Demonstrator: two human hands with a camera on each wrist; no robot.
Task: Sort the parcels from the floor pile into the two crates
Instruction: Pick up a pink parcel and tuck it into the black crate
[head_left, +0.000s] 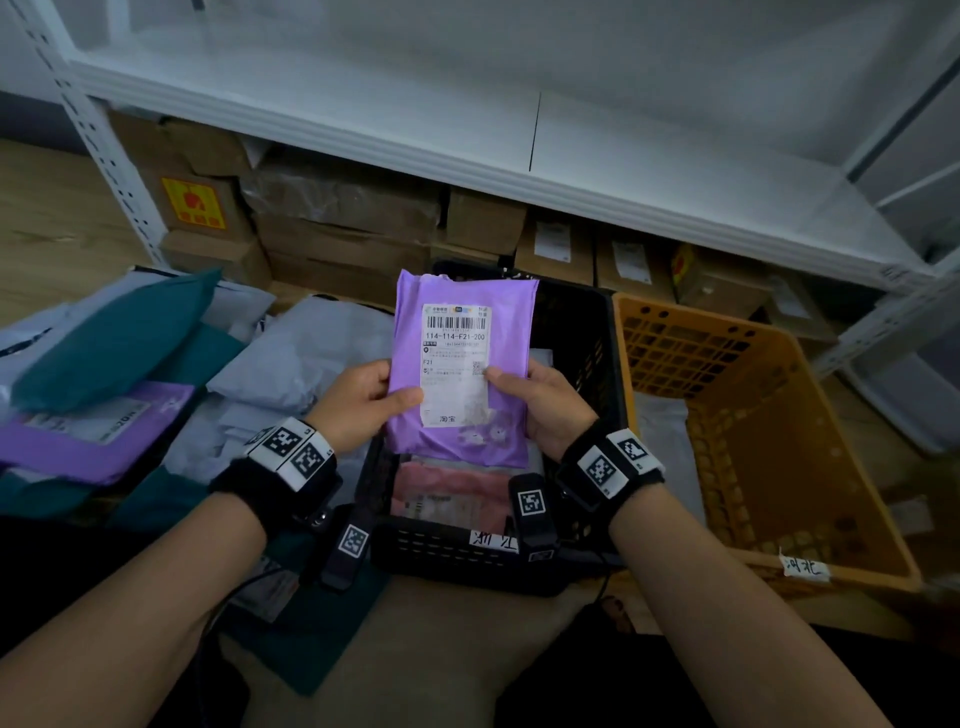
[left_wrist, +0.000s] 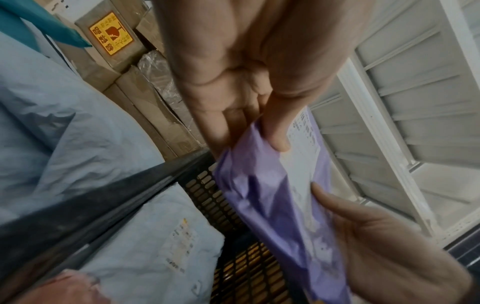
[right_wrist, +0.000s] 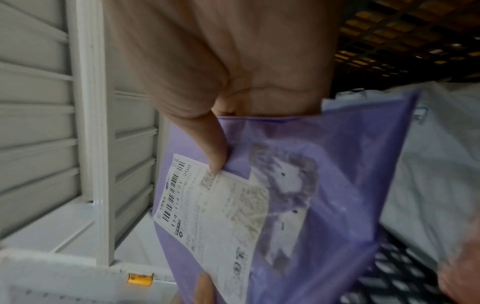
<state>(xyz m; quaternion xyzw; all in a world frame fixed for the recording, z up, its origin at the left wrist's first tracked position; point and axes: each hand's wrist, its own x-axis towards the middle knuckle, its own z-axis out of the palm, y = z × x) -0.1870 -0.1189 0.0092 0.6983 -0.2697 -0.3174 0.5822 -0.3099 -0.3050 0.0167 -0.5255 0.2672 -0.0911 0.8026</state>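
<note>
Both hands hold a purple parcel (head_left: 460, 366) upright above the black crate (head_left: 457, 564), its white shipping label facing me. My left hand (head_left: 358, 402) pinches its left edge, thumb on the front. My right hand (head_left: 545, 402) pinches the right edge, thumb on the label. The left wrist view shows the purple parcel (left_wrist: 272, 205) between thumb and fingers; the right wrist view shows the label on the purple parcel (right_wrist: 324, 185) under the thumb. A pink parcel (head_left: 447, 493) and a pale parcel (left_wrist: 153, 242) lie inside the black crate. The orange crate (head_left: 779, 467) stands to the right.
The floor pile (head_left: 130, 374) at left holds teal, grey and purple parcels. Cardboard boxes (head_left: 343, 218) are stacked under a white metal shelf (head_left: 467, 130) behind the crates. A grey parcel (head_left: 665, 431) lies in the orange crate.
</note>
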